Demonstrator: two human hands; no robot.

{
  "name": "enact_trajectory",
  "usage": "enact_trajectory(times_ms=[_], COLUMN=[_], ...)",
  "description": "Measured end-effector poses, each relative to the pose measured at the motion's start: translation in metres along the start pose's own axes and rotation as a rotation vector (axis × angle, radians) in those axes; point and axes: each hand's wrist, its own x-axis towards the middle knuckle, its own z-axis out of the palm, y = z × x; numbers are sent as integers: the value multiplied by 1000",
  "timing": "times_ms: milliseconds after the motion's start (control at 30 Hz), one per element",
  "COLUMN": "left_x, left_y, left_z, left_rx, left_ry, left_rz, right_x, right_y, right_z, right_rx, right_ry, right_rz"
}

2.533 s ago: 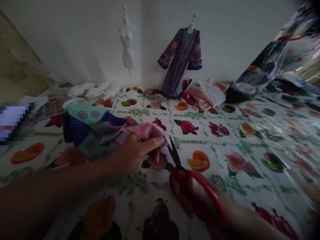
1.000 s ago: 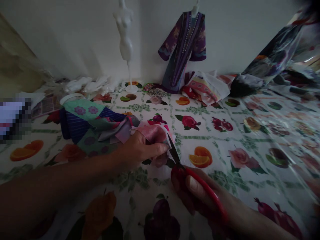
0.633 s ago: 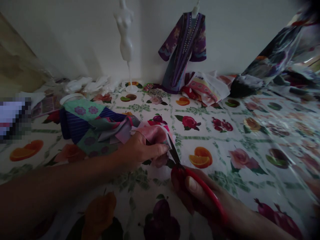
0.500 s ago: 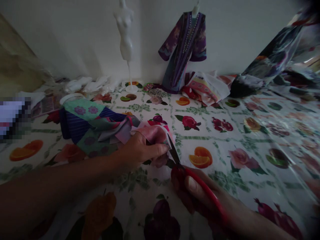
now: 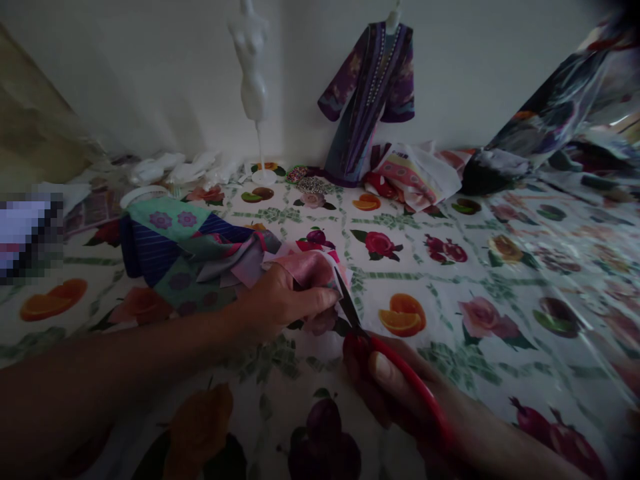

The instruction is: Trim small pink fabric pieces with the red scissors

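Observation:
My left hand (image 5: pixel 285 300) pinches the edge of a pink cloth (image 5: pixel 305 267) between thumb and fingers, low over the table. Beside it, my right hand (image 5: pixel 395 380) is closed round the red handles of a pair of scissors (image 5: pixel 353 310). The dark blades point up and away, with their tips at the right edge of the pink cloth, close to my left thumb. Joined to or bunched against the pink cloth, a patchwork fabric (image 5: pixel 183 250) in mint, blue and grey spreads to the left. Some of my fingers are hidden under cloth and handles.
Against the wall stand a bare white mannequin (image 5: pixel 253 87) and another in a purple robe (image 5: pixel 373 100). A crumpled printed bag (image 5: pixel 413 173) lies beside the robe. Plastic-wrapped fabrics (image 5: pixel 545 127) lean at the right. A fruit-patterned tablecloth (image 5: pixel 465 277) covers the table.

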Motion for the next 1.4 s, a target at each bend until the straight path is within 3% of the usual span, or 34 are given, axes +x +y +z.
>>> enact_trajectory(times_ms=[200,667,1000,1400], left_x=[1,0,0,4], left_y=[-3,-2,-3,-5], left_z=[-2,-2,-3,-10], left_rx=[-10,52,84,81], left_ry=[-63,-51,-9,-31], left_rz=[30,51,-29,-12], right_x=[3,3,3,2], right_y=[-4,-8,-12,-9], right_z=[-1,1,-1,0], right_rx=[-91,-77,-90,-55], right_ry=[-41,-27,-27,-3], right_rz=[-35,19,49,5])
